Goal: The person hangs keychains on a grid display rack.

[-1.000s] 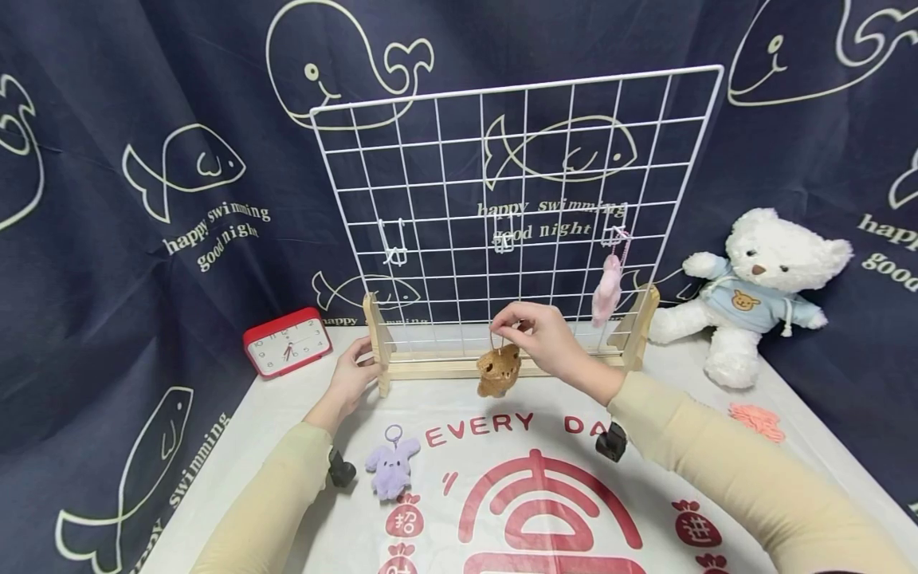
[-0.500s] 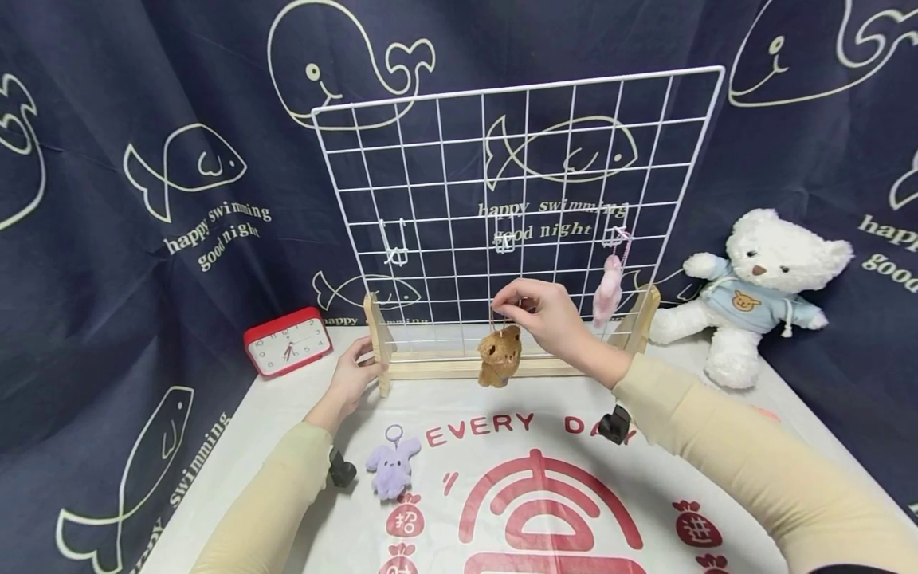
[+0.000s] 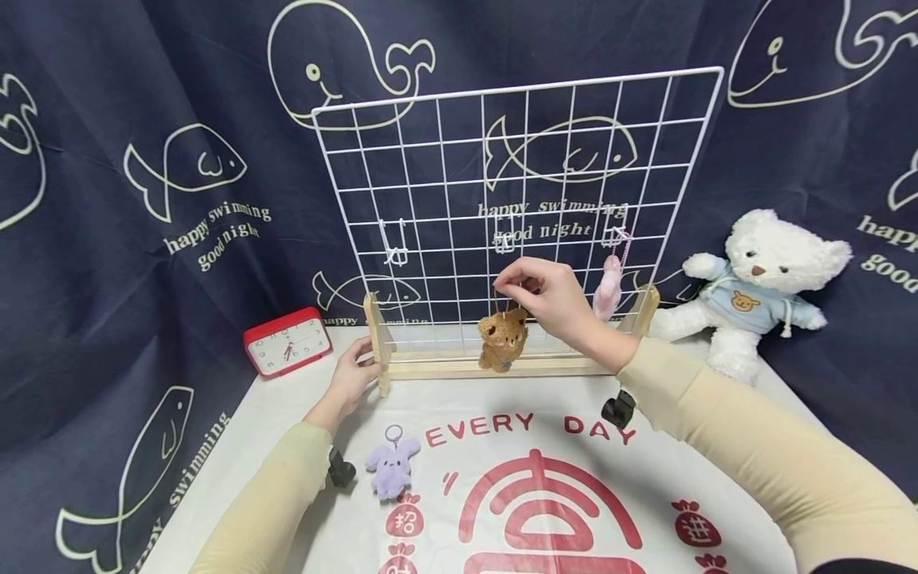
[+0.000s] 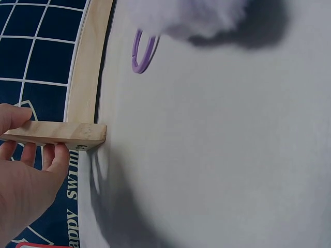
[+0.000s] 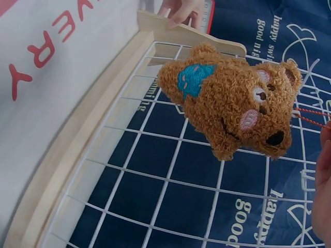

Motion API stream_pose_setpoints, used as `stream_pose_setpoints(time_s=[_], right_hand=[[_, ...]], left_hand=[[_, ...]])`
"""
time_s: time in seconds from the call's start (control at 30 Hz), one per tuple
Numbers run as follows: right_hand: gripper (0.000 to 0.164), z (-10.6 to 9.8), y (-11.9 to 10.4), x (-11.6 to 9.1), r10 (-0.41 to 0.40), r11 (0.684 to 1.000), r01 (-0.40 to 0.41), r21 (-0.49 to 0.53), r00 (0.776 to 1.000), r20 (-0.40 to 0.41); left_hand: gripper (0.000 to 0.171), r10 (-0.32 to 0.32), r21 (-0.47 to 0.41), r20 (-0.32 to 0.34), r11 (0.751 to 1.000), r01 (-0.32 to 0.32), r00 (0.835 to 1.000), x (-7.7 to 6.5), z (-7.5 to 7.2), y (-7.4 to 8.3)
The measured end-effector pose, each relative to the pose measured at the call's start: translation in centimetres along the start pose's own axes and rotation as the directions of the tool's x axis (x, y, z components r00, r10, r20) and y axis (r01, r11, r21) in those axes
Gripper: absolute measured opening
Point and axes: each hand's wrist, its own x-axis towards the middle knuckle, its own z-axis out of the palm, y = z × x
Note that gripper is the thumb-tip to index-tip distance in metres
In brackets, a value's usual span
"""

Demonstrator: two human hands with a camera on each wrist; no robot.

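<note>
My right hand [image 3: 552, 299] pinches the thin chain loop of a small brown plush bear keychain [image 3: 504, 341]. The bear dangles upright in front of the white wire grid [image 3: 459, 179], below the middle hook [image 3: 505, 242]. In the right wrist view the plush bear [image 5: 227, 101] shows a blue patch on its belly, and its reddish bead chain [image 5: 313, 116] runs to the fingers. With thumb and fingers my left hand [image 3: 351, 379] grips the left wooden foot [image 4: 62, 133] of the grid stand. A purple plush bunny keychain [image 3: 391, 469] with a ring lies on the table nearby.
A pink plush keychain [image 3: 608, 288] hangs from the right hook [image 3: 614, 236]; the left hook [image 3: 396, 253] carries nothing. A red clock [image 3: 288, 343] stands left of the grid. At right sits a white teddy bear [image 3: 756, 279] in a blue hoodie.
My right hand has risen with the bear keychain toward the middle hook, and the bear has turned slightly. My left hand stays on the stand's foot.
</note>
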Motion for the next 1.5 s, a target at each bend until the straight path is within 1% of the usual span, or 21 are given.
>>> stream_pose_setpoints(time_s=[0.13,0.37,0.57,0.73,0.9,1.0,1.17,1.33,1.5], right_hand=[[0.012,-0.4,-0.2,0.5,-0.004,1.000,0.004,0.001,1.000,-0.011],[0.013,-1.1,-0.4,1.4,-0.045,0.999,0.046,0.009,0.998,-0.048],[0.012,-1.6,-0.5,2.3,-0.040,0.999,0.040,0.000,0.996,-0.081],[0.011,-2.0,-0.6,2.9,-0.034,0.999,0.035,0.009,0.994,-0.103],[0.009,-2.1,-0.7,3.4,-0.029,1.000,0.028,-0.008,0.993,-0.119],[0.008,-2.2,-0.6,3.7,-0.022,0.999,0.017,-0.042,0.992,-0.125],[0.006,-2.2,-0.3,4.1,0.016,0.996,-0.028,-0.082,0.990,-0.137],[0.004,-2.3,0.2,4.3,0.063,0.993,-0.075,-0.089,0.989,-0.135],[0.005,-2.1,0.7,4.3,0.095,0.991,-0.106,-0.087,0.988,-0.123]], left_hand=[[0.065,0.006,0.004,0.000,1.000,-0.006,1.000,0.0,0.0,-0.1],[0.066,0.003,-0.001,-0.005,1.000,-0.003,1.000,0.0,0.0,-0.1],[0.064,0.009,-0.011,-0.003,1.000,-0.009,1.000,0.0,-0.1,-0.2],[0.066,-0.005,-0.027,0.014,1.000,0.006,1.000,-0.2,-0.1,0.2],[0.067,-0.017,-0.027,0.031,0.999,0.018,0.999,-0.7,0.1,1.4],[0.066,-0.013,-0.028,0.029,1.000,0.013,1.000,-0.9,0.1,1.5],[0.066,-0.001,-0.023,0.007,1.000,0.001,1.000,-0.3,0.0,0.3],[0.066,0.010,-0.010,-0.012,1.000,-0.010,1.000,0.0,0.1,-0.1],[0.066,-0.002,-0.009,-0.022,1.000,0.002,1.000,-0.1,0.1,-0.1]])
